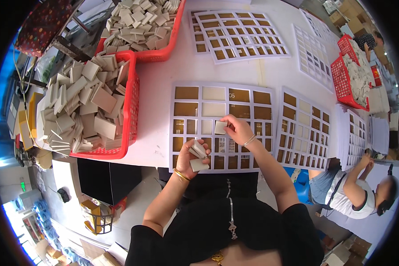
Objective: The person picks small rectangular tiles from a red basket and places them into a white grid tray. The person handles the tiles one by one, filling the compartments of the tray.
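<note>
A white grid board (226, 84) with rectangular openings lies in front of me, brown printed backing showing through many of them. Pale tiles (213, 110) fill some openings in its second column. My left hand (189, 156), over the board's lower left, is closed around a small stack of off-white tiles (199, 165). Between the thumb and fingers of my right hand (240, 131) is one small off-white tile (220, 128), held at the middle of the board beside a pale-filled opening. Whether that tile touches the board I cannot tell.
Red plastic baskets heaped with loose tiles (104, 98) stand at the left. Another grid board (302, 128) lies close on the right, and more (241, 35) lie farther back. Beyond are red baskets (345, 82) and a co-worker (348, 190) at the table's right.
</note>
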`<state>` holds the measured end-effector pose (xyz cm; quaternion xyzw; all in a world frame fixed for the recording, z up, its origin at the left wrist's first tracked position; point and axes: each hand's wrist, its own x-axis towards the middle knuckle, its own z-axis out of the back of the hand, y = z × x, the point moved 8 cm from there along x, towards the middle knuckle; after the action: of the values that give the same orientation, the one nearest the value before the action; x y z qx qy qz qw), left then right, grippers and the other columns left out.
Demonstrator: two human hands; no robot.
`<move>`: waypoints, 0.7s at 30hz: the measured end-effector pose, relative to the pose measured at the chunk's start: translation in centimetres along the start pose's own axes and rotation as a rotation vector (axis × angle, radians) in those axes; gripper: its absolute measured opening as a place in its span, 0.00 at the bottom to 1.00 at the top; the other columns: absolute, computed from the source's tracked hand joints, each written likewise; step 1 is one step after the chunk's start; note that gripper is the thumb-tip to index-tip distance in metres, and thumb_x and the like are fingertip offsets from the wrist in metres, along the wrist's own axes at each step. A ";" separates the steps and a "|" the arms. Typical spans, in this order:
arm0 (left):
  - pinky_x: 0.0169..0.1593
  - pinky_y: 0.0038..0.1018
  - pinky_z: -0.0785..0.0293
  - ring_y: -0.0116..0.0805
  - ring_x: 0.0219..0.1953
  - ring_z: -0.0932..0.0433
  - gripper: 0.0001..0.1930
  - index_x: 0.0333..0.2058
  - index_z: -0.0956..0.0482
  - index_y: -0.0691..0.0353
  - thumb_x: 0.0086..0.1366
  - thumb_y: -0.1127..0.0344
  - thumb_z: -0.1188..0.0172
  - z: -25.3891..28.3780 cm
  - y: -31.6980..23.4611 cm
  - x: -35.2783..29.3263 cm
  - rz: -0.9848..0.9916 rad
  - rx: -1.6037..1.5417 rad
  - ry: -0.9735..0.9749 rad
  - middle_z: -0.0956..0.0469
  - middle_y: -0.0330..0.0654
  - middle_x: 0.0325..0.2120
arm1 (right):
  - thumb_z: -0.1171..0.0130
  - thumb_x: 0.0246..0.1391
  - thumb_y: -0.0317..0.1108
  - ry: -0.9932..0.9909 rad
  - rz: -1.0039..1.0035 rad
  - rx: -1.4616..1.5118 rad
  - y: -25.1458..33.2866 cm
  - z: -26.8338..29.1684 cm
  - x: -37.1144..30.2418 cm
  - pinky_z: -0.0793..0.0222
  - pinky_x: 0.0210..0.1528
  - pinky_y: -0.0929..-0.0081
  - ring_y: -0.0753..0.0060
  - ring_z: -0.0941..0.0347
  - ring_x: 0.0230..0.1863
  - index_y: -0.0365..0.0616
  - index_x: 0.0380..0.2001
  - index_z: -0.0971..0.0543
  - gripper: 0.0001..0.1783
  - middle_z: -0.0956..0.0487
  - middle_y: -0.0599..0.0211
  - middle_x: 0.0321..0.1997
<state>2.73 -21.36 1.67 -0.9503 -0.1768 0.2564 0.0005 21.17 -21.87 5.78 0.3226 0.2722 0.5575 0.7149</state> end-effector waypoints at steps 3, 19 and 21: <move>0.27 0.28 0.33 0.38 0.34 0.29 0.13 0.39 0.30 0.58 0.61 0.56 0.48 -0.1 -0.2 -0.2 -0.001 -0.034 -0.020 0.28 0.41 0.33 | 0.39 0.45 0.26 -0.085 0.140 -0.197 0.5 0.4 0.1 0.32 0.32 0.68 0.64 0.28 0.29 0.50 0.39 0.25 0.16 0.28 0.68 0.22; 0.23 0.24 0.34 0.34 0.29 0.28 0.17 0.40 0.29 0.56 0.66 0.50 0.56 0.1 0.4 0.9 -0.021 0.188 0.014 0.26 0.40 0.33 | 0.30 0.41 0.34 -0.043 0.256 0.080 8.7 -1.1 -0.8 0.32 0.31 0.76 0.70 0.32 0.30 0.47 0.41 0.23 0.21 0.27 0.66 0.40; 0.22 0.22 0.35 0.30 0.28 0.28 0.17 0.40 0.28 0.56 0.67 0.50 0.57 0.3 0.4 0.9 -0.038 0.266 -0.009 0.26 0.38 0.32 | 0.30 0.43 0.35 0.023 0.256 0.096 9.9 -1.5 -1.1 0.33 0.28 0.78 0.74 0.32 0.27 0.47 0.43 0.23 0.22 0.26 0.67 0.39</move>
<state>3.45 -21.41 0.92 -0.9372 -0.1592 0.2817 0.1303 13.65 -20.97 12.42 0.3822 0.2635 0.6343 0.6182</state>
